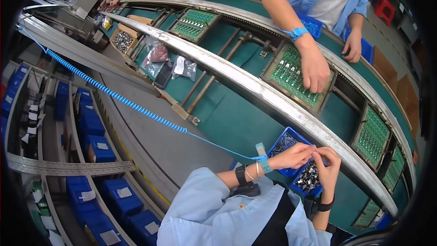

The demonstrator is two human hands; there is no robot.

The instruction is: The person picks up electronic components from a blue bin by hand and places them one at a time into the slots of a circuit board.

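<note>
My left hand [295, 156] and my right hand [327, 167] meet with fingertips pinched together above two blue bins. Whatever lies between the fingers is too small or hidden to make out. Under my left hand, the upper blue bin [277, 142] holds small grey parts. The lower blue bin [298, 189], beneath both hands, contains black and silver components. A blue wrist strap [263, 164] circles my left wrist, with a coiled blue cord [114, 102] running from it. Across the rail, a co-worker's hand [315, 70] touches a green circuit board [291, 70] in a frame.
A metal rail [246, 85] curves between me and the line of framed boards, including one circuit board [372, 135] at right. Bags of parts [157, 51] and a phone-like dark slab [164, 74] lie on the green bench. Blue bins [120, 196] fill shelves at left.
</note>
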